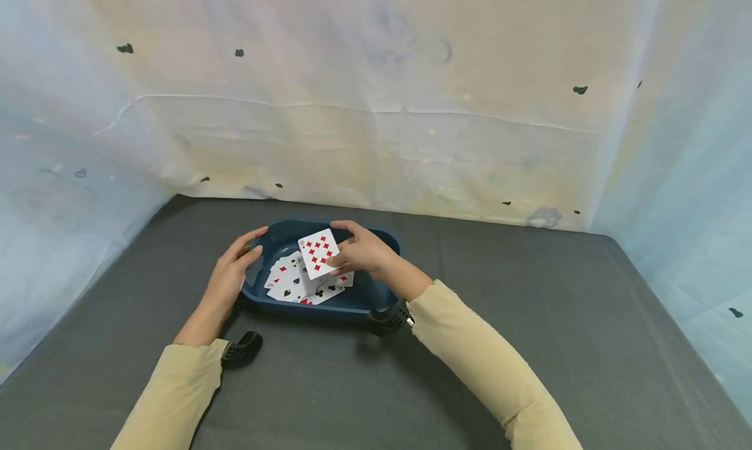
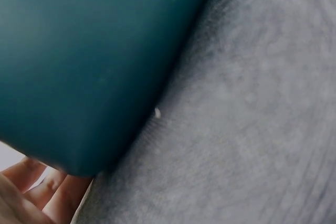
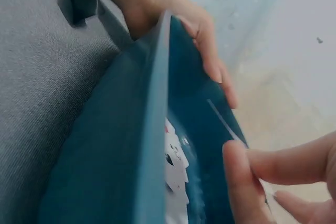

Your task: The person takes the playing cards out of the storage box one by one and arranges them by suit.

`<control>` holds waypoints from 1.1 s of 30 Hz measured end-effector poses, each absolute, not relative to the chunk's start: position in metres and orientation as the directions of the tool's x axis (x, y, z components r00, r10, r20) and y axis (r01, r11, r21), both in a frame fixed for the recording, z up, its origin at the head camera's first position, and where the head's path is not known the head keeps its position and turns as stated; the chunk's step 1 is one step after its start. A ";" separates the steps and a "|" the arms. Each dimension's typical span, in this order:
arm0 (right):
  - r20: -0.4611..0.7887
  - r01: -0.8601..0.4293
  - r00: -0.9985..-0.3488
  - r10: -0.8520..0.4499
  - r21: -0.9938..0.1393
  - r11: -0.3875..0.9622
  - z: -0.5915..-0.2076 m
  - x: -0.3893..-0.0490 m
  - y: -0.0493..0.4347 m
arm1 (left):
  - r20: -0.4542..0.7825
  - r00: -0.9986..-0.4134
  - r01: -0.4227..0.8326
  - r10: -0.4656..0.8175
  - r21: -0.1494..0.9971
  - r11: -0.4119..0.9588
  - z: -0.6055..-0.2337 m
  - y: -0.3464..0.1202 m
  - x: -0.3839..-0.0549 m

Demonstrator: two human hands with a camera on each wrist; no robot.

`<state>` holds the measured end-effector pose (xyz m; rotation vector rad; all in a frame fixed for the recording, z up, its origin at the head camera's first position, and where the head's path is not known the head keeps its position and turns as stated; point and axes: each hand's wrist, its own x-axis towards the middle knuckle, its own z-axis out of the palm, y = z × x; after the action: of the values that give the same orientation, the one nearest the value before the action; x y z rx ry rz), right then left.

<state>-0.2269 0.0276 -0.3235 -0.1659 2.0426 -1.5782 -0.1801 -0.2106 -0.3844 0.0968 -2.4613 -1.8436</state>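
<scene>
Left hand point(image 1: 228, 277): the left end of the blue tub point(image 1: 320, 311) is gripped on the grey surface point(image 1: 499, 319).
Pile of cards point(image 1: 288, 281): several are already gathered in the tub, overlapping, face up.
Diamond card point(image 1: 317, 251): held above the pile, not yet released; whether it is being added or removed cannot be told.
Right hand point(image 1: 365, 249): the diamond card is pinched by thumb and fingers.

Place: a curtained-off tabletop corner, like a small recording booth; home, lab or office cannot be told.
Backdrop point(image 1: 376, 149): pale, creased sheeting in blotchy pastels with small dark marks, hanging behind and along both sides.
Table point(image 1: 482, 378): broad, dark grey, cloth-like surface, reaching the sheeting.
Wrist devices point(image 1: 243, 350): black, one per arm, fitting a recording setup.
</scene>
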 end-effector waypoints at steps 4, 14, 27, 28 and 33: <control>-0.294 0.210 -0.862 -0.412 -0.949 0.237 -0.320 -0.221 0.044 | -0.002 -0.997 -0.021 -0.080 0.970 0.242 -0.383 -0.209 -0.179; -0.165 0.122 -0.921 -0.353 -0.982 0.142 -0.319 -0.211 0.092 | -0.006 -0.997 -0.025 -0.081 0.973 0.230 -0.380 -0.206 -0.176; -0.037 0.017 -0.980 -0.197 -0.994 0.104 -0.334 -0.213 0.165 | 0.026 -0.996 0.010 -0.080 0.979 0.204 -0.381 -0.205 -0.178; -0.032 0.014 -0.983 -0.181 -0.995 0.101 -0.336 -0.214 0.170 | 0.031 -0.996 0.014 -0.079 0.978 0.207 -0.381 -0.204 -0.178; -0.032 0.012 -0.991 -0.129 -0.988 0.155 -0.350 -0.221 0.189 | 0.052 -0.995 0.031 -0.087 0.974 0.223 -0.380 -0.202 -0.176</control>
<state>-0.2213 0.1893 -0.3500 -0.1166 2.3024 -1.9710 -0.1758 -0.2025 -0.3800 0.0545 -2.3807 -1.8998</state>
